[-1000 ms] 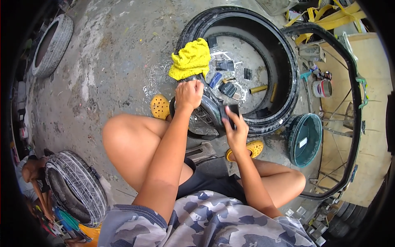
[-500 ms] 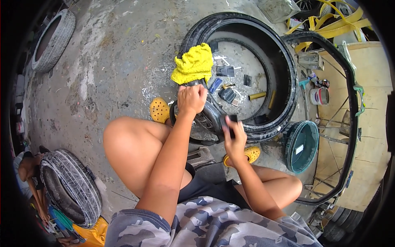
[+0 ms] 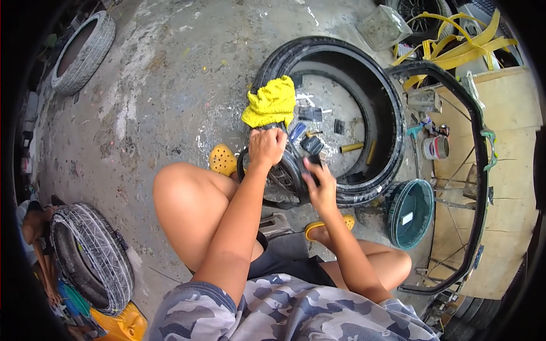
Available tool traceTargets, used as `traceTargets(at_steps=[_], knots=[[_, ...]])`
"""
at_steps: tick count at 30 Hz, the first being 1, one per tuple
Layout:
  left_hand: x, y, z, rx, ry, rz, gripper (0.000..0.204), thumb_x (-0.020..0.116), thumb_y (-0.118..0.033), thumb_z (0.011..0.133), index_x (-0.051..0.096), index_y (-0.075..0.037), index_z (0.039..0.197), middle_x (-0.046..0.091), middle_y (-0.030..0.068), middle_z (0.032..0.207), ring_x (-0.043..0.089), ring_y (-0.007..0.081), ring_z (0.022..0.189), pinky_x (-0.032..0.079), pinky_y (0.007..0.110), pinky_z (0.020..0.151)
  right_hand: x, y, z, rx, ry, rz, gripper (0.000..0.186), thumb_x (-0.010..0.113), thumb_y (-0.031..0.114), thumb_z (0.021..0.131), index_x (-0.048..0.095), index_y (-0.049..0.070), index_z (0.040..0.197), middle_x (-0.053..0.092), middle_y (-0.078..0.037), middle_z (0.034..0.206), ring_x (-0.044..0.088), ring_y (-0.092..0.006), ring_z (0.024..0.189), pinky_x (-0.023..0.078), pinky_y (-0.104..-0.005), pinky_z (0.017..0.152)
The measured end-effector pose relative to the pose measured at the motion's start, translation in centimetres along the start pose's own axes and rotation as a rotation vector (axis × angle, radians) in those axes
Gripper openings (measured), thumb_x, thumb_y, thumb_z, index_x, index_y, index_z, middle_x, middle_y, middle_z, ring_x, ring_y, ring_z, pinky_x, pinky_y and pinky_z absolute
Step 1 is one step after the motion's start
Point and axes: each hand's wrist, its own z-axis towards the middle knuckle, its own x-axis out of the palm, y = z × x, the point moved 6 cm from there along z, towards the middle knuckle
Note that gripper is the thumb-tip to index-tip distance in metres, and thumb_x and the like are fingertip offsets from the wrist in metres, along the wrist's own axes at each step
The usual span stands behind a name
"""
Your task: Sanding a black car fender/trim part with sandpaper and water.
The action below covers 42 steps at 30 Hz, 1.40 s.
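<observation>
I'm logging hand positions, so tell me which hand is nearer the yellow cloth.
Left. In the head view, the left hand is just below the cloth; the right hand is farther off, lower and to its right.

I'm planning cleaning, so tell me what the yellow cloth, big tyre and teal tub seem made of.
Yellow cloth: probably terry or microfibre, matte, with a nubbly pile. Big tyre: apparently black rubber, dull with glossy patches, its sidewall ringed. Teal tub: likely plastic, smooth and faintly shiny, with a rounded rim.
</observation>
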Motion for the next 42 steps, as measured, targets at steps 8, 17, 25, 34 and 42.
traceTargets(at_steps=[8, 17, 25, 34, 42], knots=[[1.0, 0.3, 0.3, -0.005, -0.048, 0.006, 0.039, 0.045, -0.031, 0.092, 0.069, -0.006, 0.074, 0.068, 0.0194, 0.076, 0.064, 0.0369, 0.078, 0.043, 0.043, 0.084, 0.1, 0.5, 1.7, -0.090, 0.031, -0.010, 0.032, 0.066, -0.007, 0.081, 0.066, 0.002, 0.112, 0.062, -0.018, 0.090, 0.057, -0.0364, 0.083, 0.046, -0.0408, 0.079], [0.9, 0.1, 0.3, -0.007, 0.002, 0.028, 0.041, 0.043, -0.031, 0.092, 0.068, -0.006, 0.071, 0.068, 0.0191, 0.076, 0.064, 0.0356, 0.078, 0.042, 0.043, 0.084, -0.7, -1.2, -2.8, -0.171, -0.026, 0.009, 0.028, 0.069, -0.004, 0.080, 0.067, 0.000, 0.107, 0.064, -0.018, 0.092, 0.058, -0.0344, 0.084, 0.047, -0.0379, 0.077], [1.3, 0.3, 0.3, 0.016, 0.032, 0.060, 0.041, 0.040, -0.029, 0.093, 0.065, -0.009, 0.067, 0.069, 0.0110, 0.072, 0.064, 0.0307, 0.077, 0.042, 0.043, 0.083, -1.2, -1.3, -4.9, -0.219, -0.009, 0.058, 0.035, 0.068, -0.007, 0.079, 0.068, 0.004, 0.111, 0.058, -0.016, 0.087, 0.053, -0.0347, 0.080, 0.044, -0.0426, 0.074], [1.9, 4.2, 0.5, 0.189, -0.090, 0.103, 0.038, 0.039, -0.029, 0.094, 0.066, -0.012, 0.074, 0.070, 0.0078, 0.078, 0.064, 0.0314, 0.086, 0.041, 0.044, 0.087, 0.5, 0.0, -0.1, -0.165, 0.039, 0.101, 0.033, 0.062, 0.000, 0.087, 0.064, 0.006, 0.119, 0.059, -0.013, 0.089, 0.053, -0.0331, 0.082, 0.045, -0.0387, 0.077], [1.4, 1.4, 0.3, 0.096, 0.010, -0.011, 0.042, 0.037, -0.026, 0.093, 0.058, -0.009, 0.060, 0.066, 0.0111, 0.072, 0.061, 0.0337, 0.078, 0.040, 0.043, 0.082, 0.0, -2.4, -2.3, 0.034, 0.036, 0.068, 0.033, 0.064, 0.002, 0.085, 0.063, 0.005, 0.118, 0.062, -0.015, 0.101, 0.055, -0.0364, 0.095, 0.045, -0.0413, 0.086]])
